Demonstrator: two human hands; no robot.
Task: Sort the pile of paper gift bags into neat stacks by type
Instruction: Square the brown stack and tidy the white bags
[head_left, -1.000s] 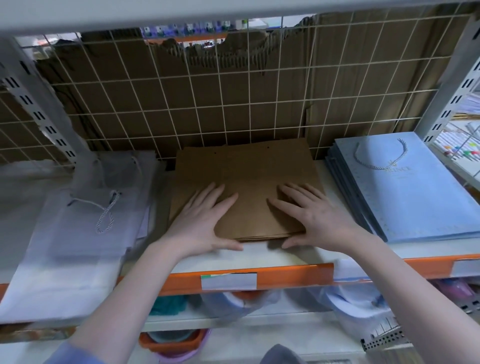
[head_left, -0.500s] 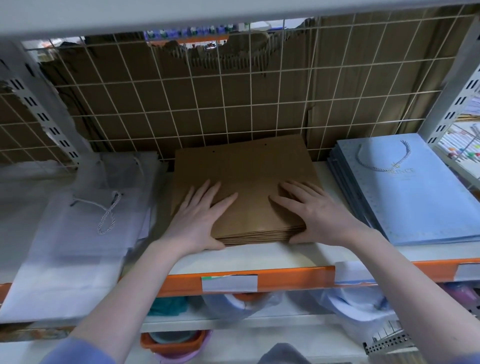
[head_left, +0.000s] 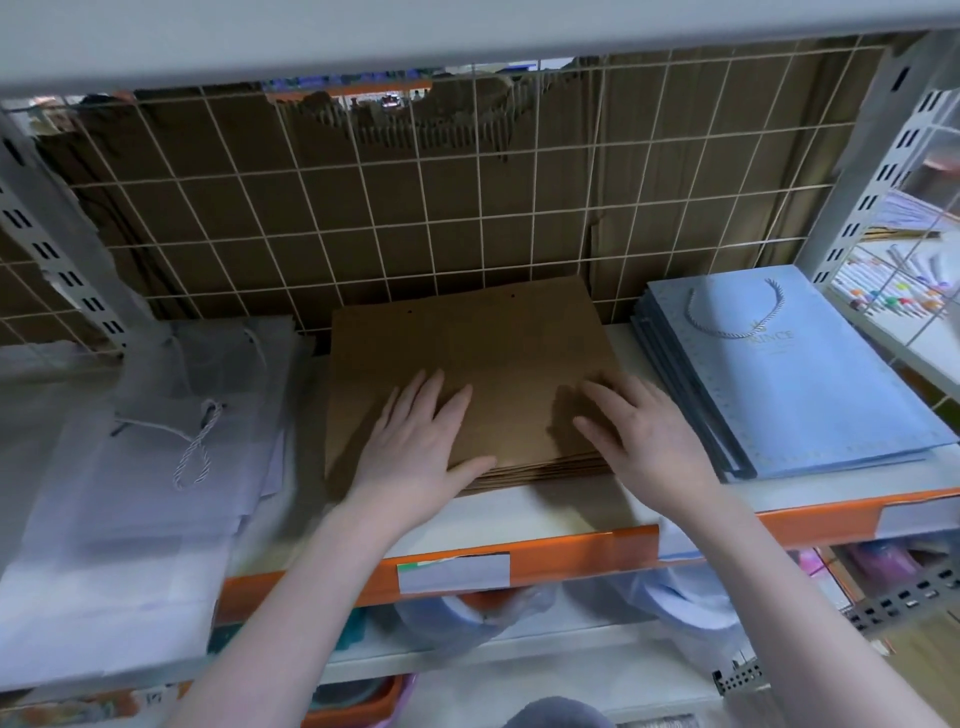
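A white shelf board (head_left: 545, 512) with an orange front rail (head_left: 582, 553) is backed by a wire grid (head_left: 415, 218) over torn corrugated cardboard (head_left: 467, 156). A stack of flat brown kraft paper bags (head_left: 483, 358) lies at the shelf's centre. The left hand (head_left: 415, 447) rests flat on the stack's near left part, fingers straight and spread, thumb along the near edge. The right hand (head_left: 644, 436) lies at the near right corner, fingers extended and slightly splayed over the top bag. Beyond the left fingers, white rope-handled bags (head_left: 156, 467) are piled loosely; just beside the right fingers stands a stack of light blue bags (head_left: 810, 379).
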